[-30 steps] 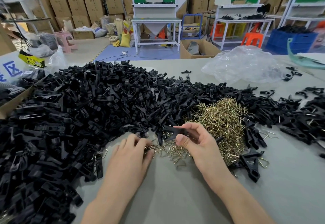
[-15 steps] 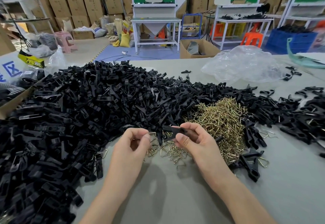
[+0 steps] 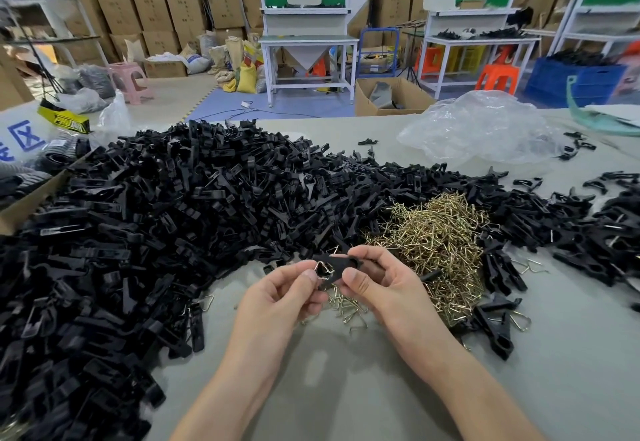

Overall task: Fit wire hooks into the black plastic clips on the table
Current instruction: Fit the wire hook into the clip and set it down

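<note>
1. Head view: we are sitting at a grey table (image 3: 346,388) with both hands lifted just above it, close in front of the heaps.
2. Our left hand (image 3: 284,296) is pinching a wire hook (image 3: 323,270) between thumb and forefinger, and the hook is touching the left end of a black clip (image 3: 341,264).
3. Our right hand (image 3: 377,281) is gripping that same clip, thumb in front and fingers curled behind, so the clip is lying roughly level between the two hands.
4. A big pile of black clips (image 3: 173,215) is spreading across the left and middle of the table, reaching right up beside our left forearm.
5. A heap of brass-coloured hooks (image 3: 436,232) is sitting just behind our right hand, with a few loose ones lying on the table under both hands.
6. Near our right wrist a few clips with hooks fitted (image 3: 495,329) are lying apart from the pile.
7. A crumpled clear plastic bag (image 3: 481,128) is resting at the far right of the table.
</note>
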